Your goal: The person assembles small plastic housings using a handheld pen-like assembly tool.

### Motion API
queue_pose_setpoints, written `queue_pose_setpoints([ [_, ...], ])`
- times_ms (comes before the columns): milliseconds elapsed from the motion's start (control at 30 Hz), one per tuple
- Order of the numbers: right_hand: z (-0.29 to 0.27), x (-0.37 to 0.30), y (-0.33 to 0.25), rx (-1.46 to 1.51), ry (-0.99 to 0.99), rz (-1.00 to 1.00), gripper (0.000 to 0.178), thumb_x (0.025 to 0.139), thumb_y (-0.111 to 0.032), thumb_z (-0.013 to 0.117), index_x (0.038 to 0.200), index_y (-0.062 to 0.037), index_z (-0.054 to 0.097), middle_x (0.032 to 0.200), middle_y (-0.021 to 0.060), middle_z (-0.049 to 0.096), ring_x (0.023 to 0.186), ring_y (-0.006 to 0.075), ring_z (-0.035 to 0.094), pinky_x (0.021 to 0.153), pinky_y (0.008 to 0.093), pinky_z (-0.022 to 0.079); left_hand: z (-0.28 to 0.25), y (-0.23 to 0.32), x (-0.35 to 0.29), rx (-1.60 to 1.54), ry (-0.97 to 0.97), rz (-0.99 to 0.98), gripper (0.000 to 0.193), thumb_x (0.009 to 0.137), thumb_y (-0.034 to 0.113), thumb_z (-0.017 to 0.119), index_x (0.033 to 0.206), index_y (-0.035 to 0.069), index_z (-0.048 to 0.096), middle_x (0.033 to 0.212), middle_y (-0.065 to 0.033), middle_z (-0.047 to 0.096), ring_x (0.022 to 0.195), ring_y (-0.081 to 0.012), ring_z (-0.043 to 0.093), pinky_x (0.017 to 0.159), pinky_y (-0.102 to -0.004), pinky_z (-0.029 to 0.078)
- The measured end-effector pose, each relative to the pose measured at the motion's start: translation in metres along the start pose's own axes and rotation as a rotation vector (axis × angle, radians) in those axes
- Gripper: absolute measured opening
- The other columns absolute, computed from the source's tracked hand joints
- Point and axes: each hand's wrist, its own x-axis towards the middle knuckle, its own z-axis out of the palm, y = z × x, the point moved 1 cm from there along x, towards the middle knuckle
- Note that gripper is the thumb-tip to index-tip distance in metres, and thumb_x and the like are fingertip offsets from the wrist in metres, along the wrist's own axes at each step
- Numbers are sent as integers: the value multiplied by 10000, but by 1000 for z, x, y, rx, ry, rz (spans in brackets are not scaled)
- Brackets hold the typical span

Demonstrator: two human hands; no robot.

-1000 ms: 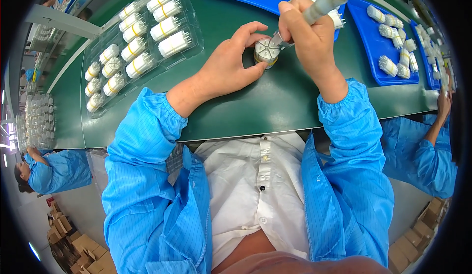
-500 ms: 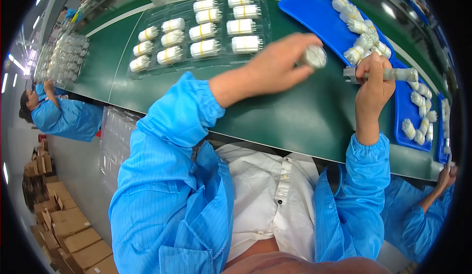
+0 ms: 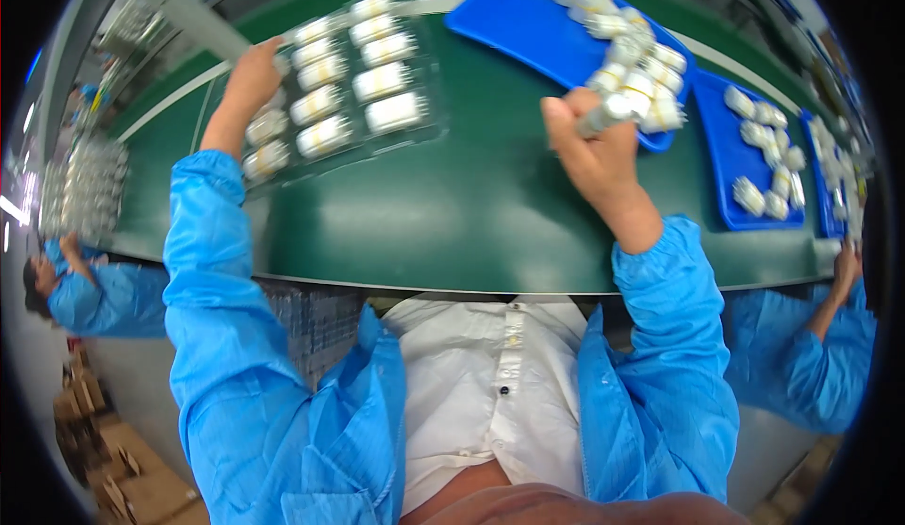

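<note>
My left hand (image 3: 249, 84) reaches over the left column of a clear plastic tray (image 3: 429, 115). Its fingers are closed round a white cylindrical part (image 3: 281, 65), mostly hidden behind them. Rows of similar white cylinders (image 3: 392, 110) with yellow bands and small prongs lie in the tray. By the near edge of a blue tray (image 3: 504, 25), my right hand (image 3: 601, 162) grips a pale grey handheld tool (image 3: 605, 116) with a rod-like handle. The tool's other end is hidden by the hand. Loose white cylinders (image 3: 624, 49) are heaped along that blue tray's right side.
A second blue tray (image 3: 721, 162) with more cylinders lies to the right, and another blue tray (image 3: 822, 176) beyond it. Stacked clear trays (image 3: 92, 186) stand far left. Co-workers in blue sit at left (image 3: 104, 294) and right (image 3: 801, 355). Cardboard boxes (image 3: 132, 459) lie on the floor.
My left hand has swung left with the white cylindrical part, from beside the blue tray to the clear tray. My right hand has turned the grey tool. The whole view has shifted.
</note>
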Motion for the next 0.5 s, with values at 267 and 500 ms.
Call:
queue_pose_setpoints([
  [267,-6,-3,-2,-102,-8,-207,306,872,-106,691,644,-57,494,564,89,452,460,251,406,439,359,323,-5,299,74,-298,440,756,299,887,124,621,1181,78,646,1147,-129,663,1038,-306,647,882,-380,515],
  [500,-13,2,7,-151,78,-262,296,847,-102,711,650,-54,495,562,100,460,465,271,442,443,376,345,56,395,143,-495,317,839,323,854,58,514,1161,-23,573,1106,-245,609,1034,-422,590,897,-473,481],
])
